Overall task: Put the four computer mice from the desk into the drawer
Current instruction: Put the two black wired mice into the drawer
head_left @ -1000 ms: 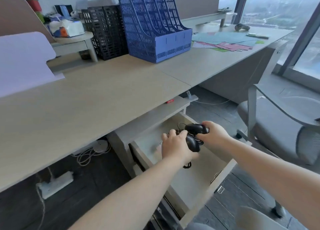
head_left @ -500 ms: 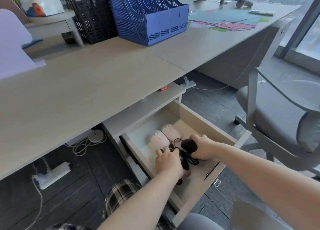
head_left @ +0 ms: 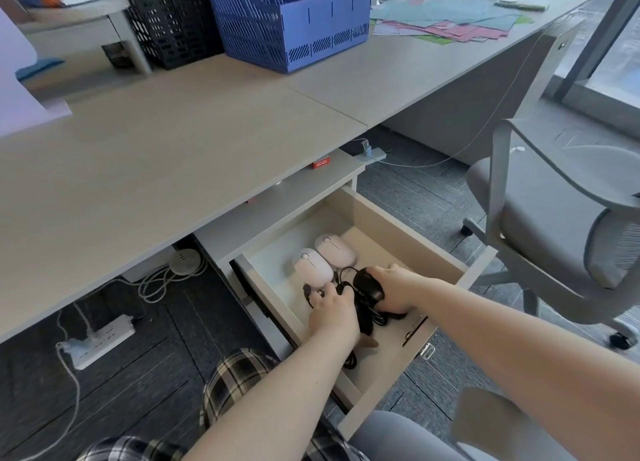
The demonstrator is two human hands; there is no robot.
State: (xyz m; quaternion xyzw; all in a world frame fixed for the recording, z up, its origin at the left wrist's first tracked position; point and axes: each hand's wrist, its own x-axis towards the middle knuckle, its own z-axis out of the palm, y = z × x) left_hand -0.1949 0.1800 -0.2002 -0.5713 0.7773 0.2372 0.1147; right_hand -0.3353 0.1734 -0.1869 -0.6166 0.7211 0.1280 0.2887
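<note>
Office desk [head_left: 180, 155] of pale wood, its top bare of mice: below it an open drawer [head_left: 391, 225] holds all four. Two pale wireless mice [head_left: 311, 266] lie side by side at the back of the drawer, touching or nearly so. Just in front of them, both of a person's hands are down inside. The right hand [head_left: 398, 292] is closed over the rear of a black wired mouse [head_left: 367, 284], whose nose pokes out past the fingers toward the pale pair. The left hand [head_left: 334, 310] is cupped over a second black wired mouse [head_left: 363, 318], which shows only as a dark sliver at the hand's right edge; whether those fingers are clamped on it or merely resting cannot be told. Black cables [head_left: 346, 275] loop loosely between the two hands and trail toward the drawer front.

The risk now looks to lie in those cords: a loop snagged on a finger could drag a mouse back out as the hands lift, and slack left over the front edge could be pinched when the drawer shuts. A blue file rack [head_left: 294, 27] and coloured papers [head_left: 446, 20] sit further along the desk.
</note>
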